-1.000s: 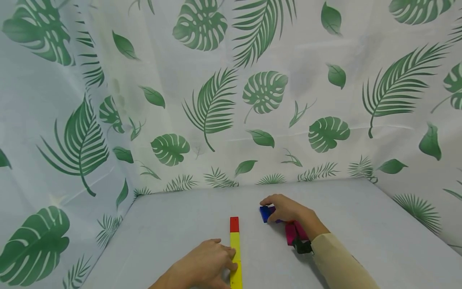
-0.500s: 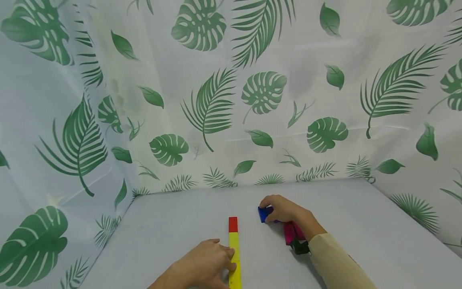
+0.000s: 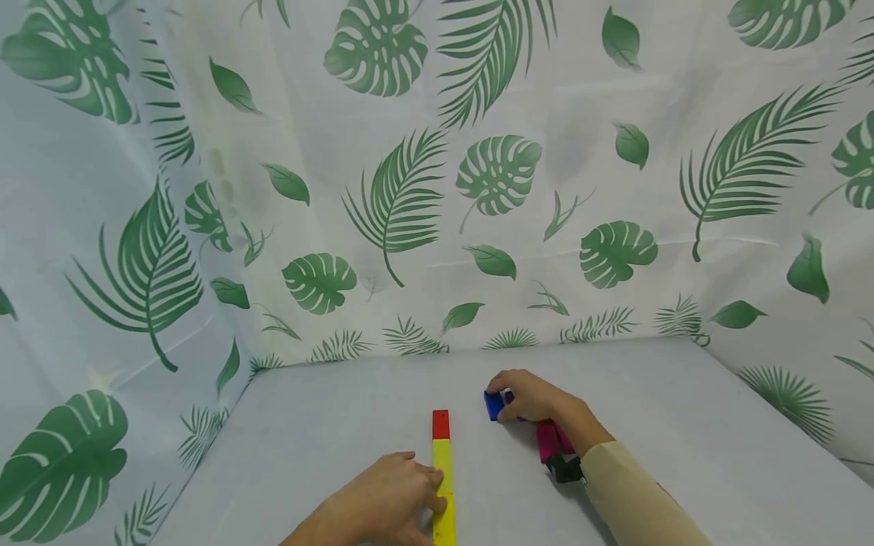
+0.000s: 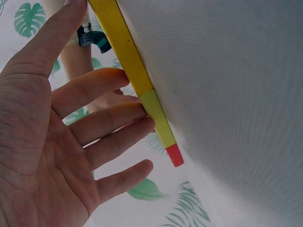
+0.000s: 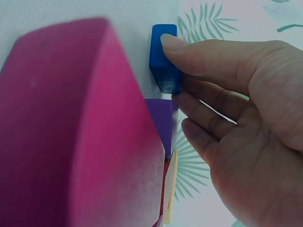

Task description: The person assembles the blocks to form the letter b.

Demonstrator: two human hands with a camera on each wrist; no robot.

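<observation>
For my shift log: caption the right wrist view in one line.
Right hand pinches a blue block near a purple block; a pink block looms at left.

The block row [image 3: 444, 455] lies on the table [image 3: 328, 425], right of the left hand [image 3: 392, 491]. The gripped block [image 3: 493, 406] lies right of the row's far end, in the right hand [image 3: 531, 396]. The backdrop [image 3: 423, 296] stands behind the table.

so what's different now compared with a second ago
The right hand, pinching the blue block, has shifted it slightly left, toward the row of yellow blocks and red block. Nothing was let go. The left hand stays touching the yellow blocks; the row and the pink piece look unmoved.
</observation>
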